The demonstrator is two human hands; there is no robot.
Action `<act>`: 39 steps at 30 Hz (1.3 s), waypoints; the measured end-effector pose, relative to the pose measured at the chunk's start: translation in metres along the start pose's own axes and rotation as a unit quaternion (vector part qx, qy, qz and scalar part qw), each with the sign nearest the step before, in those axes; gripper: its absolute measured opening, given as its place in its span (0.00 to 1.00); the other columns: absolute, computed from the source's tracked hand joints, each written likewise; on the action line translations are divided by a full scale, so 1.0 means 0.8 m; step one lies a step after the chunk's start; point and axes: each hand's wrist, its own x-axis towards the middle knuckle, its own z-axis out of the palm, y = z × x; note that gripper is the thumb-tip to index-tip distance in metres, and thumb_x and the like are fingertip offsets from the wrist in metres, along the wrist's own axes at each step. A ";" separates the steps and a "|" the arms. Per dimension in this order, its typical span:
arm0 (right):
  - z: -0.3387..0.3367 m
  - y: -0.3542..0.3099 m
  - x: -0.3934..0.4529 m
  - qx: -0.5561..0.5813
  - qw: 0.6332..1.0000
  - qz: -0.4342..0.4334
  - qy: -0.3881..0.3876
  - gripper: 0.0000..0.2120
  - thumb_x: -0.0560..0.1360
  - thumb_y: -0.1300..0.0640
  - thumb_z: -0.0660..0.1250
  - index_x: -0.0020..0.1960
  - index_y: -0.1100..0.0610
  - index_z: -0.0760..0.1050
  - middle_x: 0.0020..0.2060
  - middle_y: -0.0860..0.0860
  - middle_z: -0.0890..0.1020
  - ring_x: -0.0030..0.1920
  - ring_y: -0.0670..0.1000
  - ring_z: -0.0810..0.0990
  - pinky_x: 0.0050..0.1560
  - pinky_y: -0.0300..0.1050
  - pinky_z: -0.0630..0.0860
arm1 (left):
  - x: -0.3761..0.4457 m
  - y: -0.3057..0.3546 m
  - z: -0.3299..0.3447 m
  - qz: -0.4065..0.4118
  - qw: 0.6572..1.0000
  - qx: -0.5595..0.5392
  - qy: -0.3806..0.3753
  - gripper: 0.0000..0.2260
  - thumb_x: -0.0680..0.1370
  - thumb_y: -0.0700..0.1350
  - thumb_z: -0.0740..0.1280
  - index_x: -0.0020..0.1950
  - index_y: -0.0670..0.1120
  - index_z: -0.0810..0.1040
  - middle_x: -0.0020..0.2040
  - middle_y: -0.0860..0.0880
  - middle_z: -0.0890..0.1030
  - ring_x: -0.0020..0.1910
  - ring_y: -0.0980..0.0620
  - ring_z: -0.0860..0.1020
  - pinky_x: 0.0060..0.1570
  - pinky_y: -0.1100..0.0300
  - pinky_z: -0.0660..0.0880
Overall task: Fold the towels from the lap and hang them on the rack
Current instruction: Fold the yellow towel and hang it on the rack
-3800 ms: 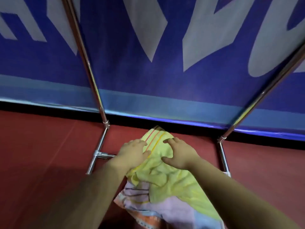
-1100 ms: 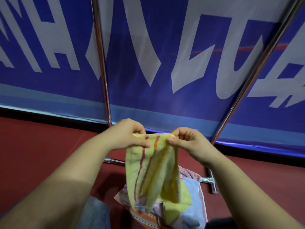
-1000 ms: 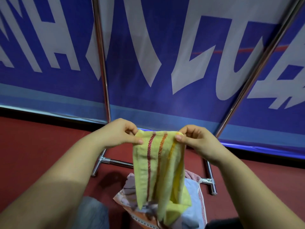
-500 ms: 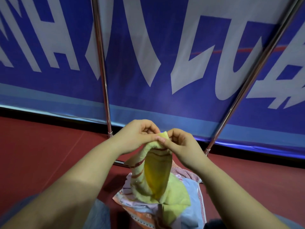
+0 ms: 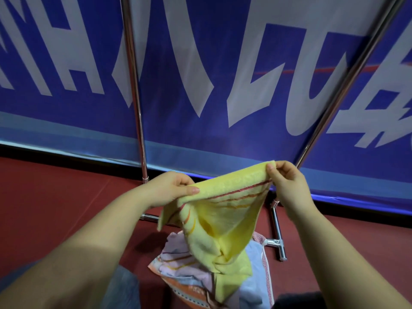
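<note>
A yellow towel with red and orange stripes hangs stretched between my hands above my lap. My left hand pinches its left top corner. My right hand pinches the right top corner, slightly higher. The towel's lower part sags in folds onto a pile of other towels, pale pink, blue and orange, on my lap. The metal rack stands right in front of me; only its two shiny uprights and floor feet show.
A blue banner with large white letters hangs behind the rack. The floor is dark red. The rack's right upright slants up to the right, and its foot bar lies on the floor beside the towel pile.
My hands were close together half a second ago with the towel doubled between them. They have moved apart, spreading the towel's top edge wide, with the right hand raised.
</note>
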 end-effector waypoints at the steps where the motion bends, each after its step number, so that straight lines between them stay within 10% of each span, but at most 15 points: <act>1: -0.006 0.002 0.003 -0.007 1.000 0.006 0.026 0.08 0.78 0.56 0.64 0.39 0.53 0.73 0.31 0.48 0.76 0.27 0.41 0.73 0.26 0.32 0.70 | -0.001 -0.003 -0.007 -0.005 1.000 0.023 0.008 0.08 0.72 0.50 0.71 0.38 0.48 0.80 0.35 0.45 0.79 0.33 0.55 0.74 0.38 0.59 0.68; 8: -0.036 0.003 0.015 -0.044 0.991 0.002 0.129 0.07 0.77 0.53 0.65 0.45 0.56 0.76 0.35 0.48 0.78 0.38 0.51 0.76 0.38 0.41 0.72 | -0.012 -0.016 -0.046 0.004 0.991 0.070 0.115 0.05 0.74 0.45 0.70 0.40 0.45 0.81 0.40 0.47 0.83 0.38 0.55 0.77 0.44 0.58 0.72; 12: -0.003 -0.012 -0.008 -0.107 0.992 -0.064 0.002 0.05 0.73 0.53 0.70 0.41 0.53 0.78 0.35 0.51 0.81 0.32 0.47 0.75 0.31 0.32 0.71 | -0.013 0.010 -0.019 0.077 0.980 0.112 0.143 0.07 0.74 0.47 0.69 0.37 0.57 0.78 0.36 0.58 0.81 0.34 0.69 0.75 0.42 0.65 0.71; 17: 0.044 -0.016 -0.040 -0.168 0.953 -0.115 -0.222 0.09 0.70 0.59 0.73 0.36 0.50 0.75 0.60 0.51 0.79 0.43 0.48 0.83 0.40 0.31 0.73 | -0.011 0.031 0.019 0.143 0.976 0.141 0.089 0.03 0.76 0.47 0.67 0.43 0.55 0.79 0.39 0.58 0.80 0.40 0.66 0.76 0.47 0.65 0.71; 19: 0.049 -0.017 -0.042 -0.150 0.948 -0.096 -0.263 0.08 0.70 0.58 0.74 0.37 0.52 0.75 0.60 0.51 0.80 0.54 0.53 0.82 0.47 0.40 0.77 | -0.012 0.037 0.025 0.153 0.972 0.166 0.071 0.05 0.78 0.47 0.64 0.48 0.50 0.79 0.40 0.58 0.79 0.40 0.65 0.75 0.45 0.68 0.70; 23: 0.046 -0.017 -0.040 -0.074 0.952 -0.025 -0.295 0.08 0.68 0.61 0.75 0.37 0.57 0.75 0.41 0.54 0.86 0.40 0.61 0.82 0.49 0.65 0.77 | -0.014 0.045 0.025 0.156 0.973 0.161 0.061 0.06 0.78 0.45 0.63 0.51 0.50 0.79 0.41 0.60 0.78 0.41 0.66 0.75 0.45 0.70 0.68; 32: 0.025 -0.024 -0.024 -0.056 0.977 -0.001 -0.207 0.08 0.70 0.63 0.73 0.39 0.62 0.73 0.29 0.62 0.82 0.29 0.63 0.82 0.32 0.49 0.79 | -0.005 0.024 0.005 0.008 0.994 -0.036 0.103 0.04 0.71 0.44 0.73 0.39 0.45 0.81 0.33 0.50 0.81 0.34 0.55 0.75 0.39 0.65 0.71; 36: 0.030 -0.012 -0.023 -0.028 0.999 0.016 0.000 0.09 0.72 0.59 0.72 0.38 0.57 0.73 0.28 0.52 0.79 0.25 0.51 0.79 0.25 0.36 0.74 | 0.000 0.029 0.035 -0.097 0.907 -0.391 0.124 0.02 0.74 0.39 0.68 0.44 0.43 0.80 0.30 0.51 0.83 0.32 0.55 0.80 0.40 0.64 0.77; 39: 0.043 -0.003 -0.028 -0.067 0.996 0.004 0.063 0.09 0.71 0.57 0.73 0.36 0.55 0.74 0.30 0.47 0.76 0.32 0.48 0.74 0.33 0.36 0.72 | 0.005 0.031 0.058 -0.118 0.879 -0.435 0.153 0.05 0.75 0.37 0.67 0.49 0.43 0.79 0.33 0.50 0.83 0.34 0.55 0.80 0.44 0.62 0.75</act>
